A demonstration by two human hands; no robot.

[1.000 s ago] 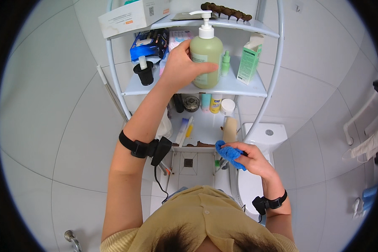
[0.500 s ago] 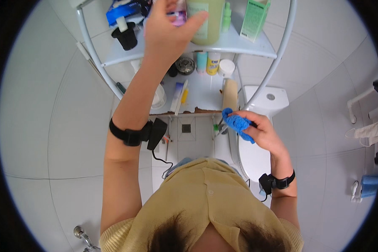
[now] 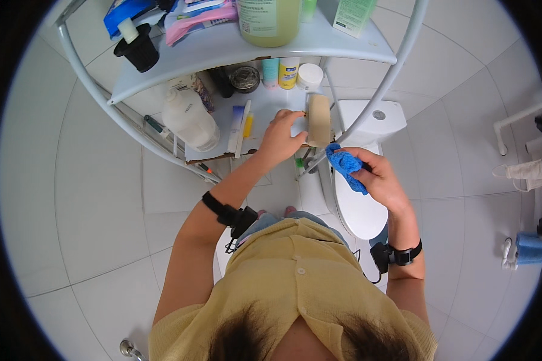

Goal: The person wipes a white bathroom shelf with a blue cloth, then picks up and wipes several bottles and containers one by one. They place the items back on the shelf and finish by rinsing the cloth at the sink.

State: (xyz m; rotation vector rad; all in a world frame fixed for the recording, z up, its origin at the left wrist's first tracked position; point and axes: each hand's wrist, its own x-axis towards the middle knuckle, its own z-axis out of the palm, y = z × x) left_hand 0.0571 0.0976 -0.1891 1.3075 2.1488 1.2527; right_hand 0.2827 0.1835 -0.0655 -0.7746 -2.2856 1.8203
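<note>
My left hand [image 3: 281, 136] reaches over the lower shelf [image 3: 223, 109], thumb and fingers spread with nothing between them. Its fingertips are right beside a beige, roughly cylindrical container [image 3: 318, 120]; whether they touch it I cannot tell. To the left of that hand lie a slim white-and-purple box [image 3: 236, 127] and a yellow tube-like item [image 3: 248, 124]. A crumpled blue cloth [image 3: 345, 167] is gripped in my right hand [image 3: 380, 180], to the right of the shelf and above the toilet.
A large clear bottle [image 3: 190, 120], a yellow bottle [image 3: 288, 73] and a white jar [image 3: 310, 77] stand on the lower shelf. Above, the upper shelf [image 3: 211, 55] carries a big green bottle [image 3: 265, 30]. The rack's curved metal tube [image 3: 384, 84] passes near the toilet [image 3: 361, 210].
My left hand has come down from the green bottle on the upper shelf to the beige container below. My right hand still holds the blue cloth. The view has shifted slightly.
</note>
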